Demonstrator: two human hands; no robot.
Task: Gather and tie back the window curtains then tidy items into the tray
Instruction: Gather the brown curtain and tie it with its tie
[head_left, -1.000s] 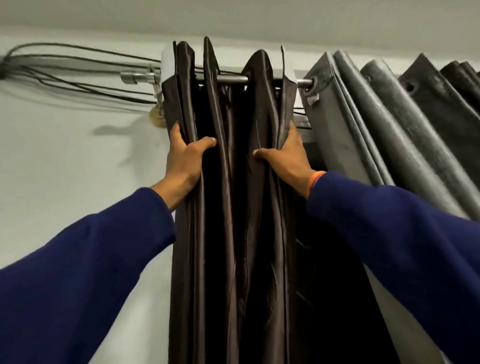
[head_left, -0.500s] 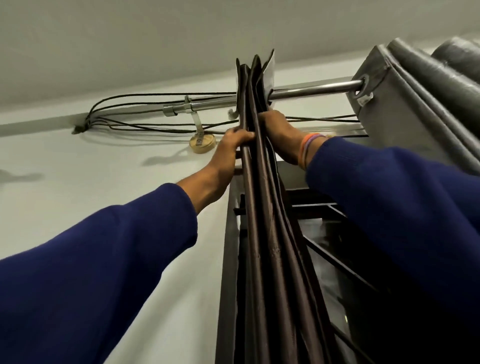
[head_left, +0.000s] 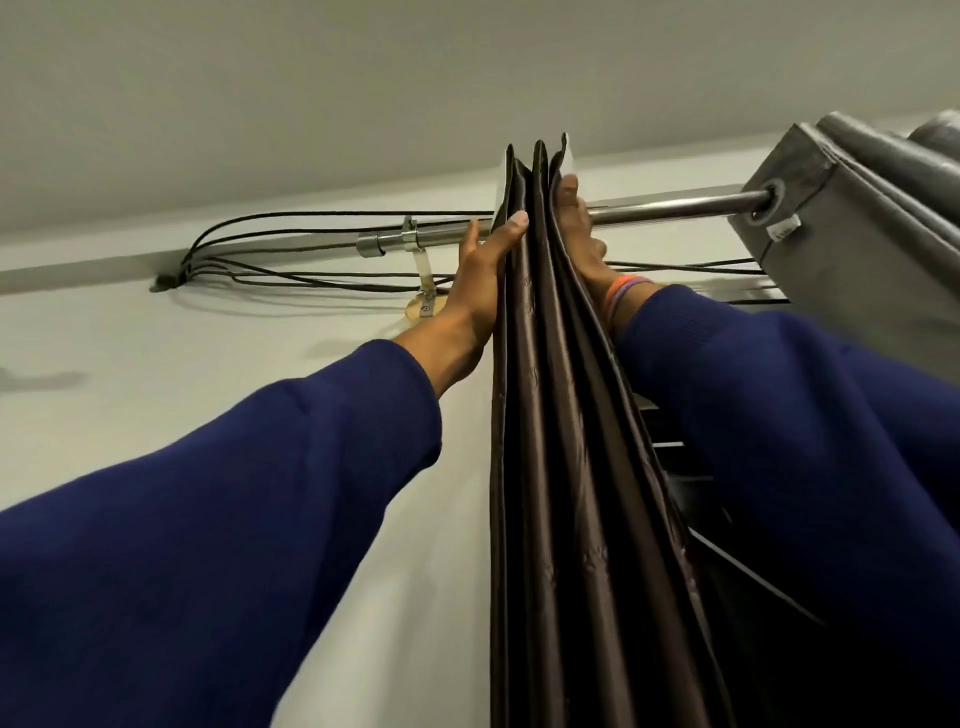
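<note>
While straight fingers (head_left: 511, 228) of left hand (head_left: 483, 275) and right hand (head_left: 579, 239) press flat, sandwiching pleats between palms, nothing is gripped. Stacked brown curtain (head_left: 550, 415) hangs frame centre on rod (head_left: 670, 208). Likely light, soft, satin-slick; folds may slide apart. Best encircle bundle lower down for tying. Upper right, apart: grey curtain (head_left: 857, 223).

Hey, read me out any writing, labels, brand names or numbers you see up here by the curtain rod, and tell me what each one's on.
No text here can be read.
White tag by the eyelet of the grey curtain: any print is too small and blurred to read.
Brown curtain: faint motifs in the fabric only, no lettering.
Wristbands: no visible print.
</note>
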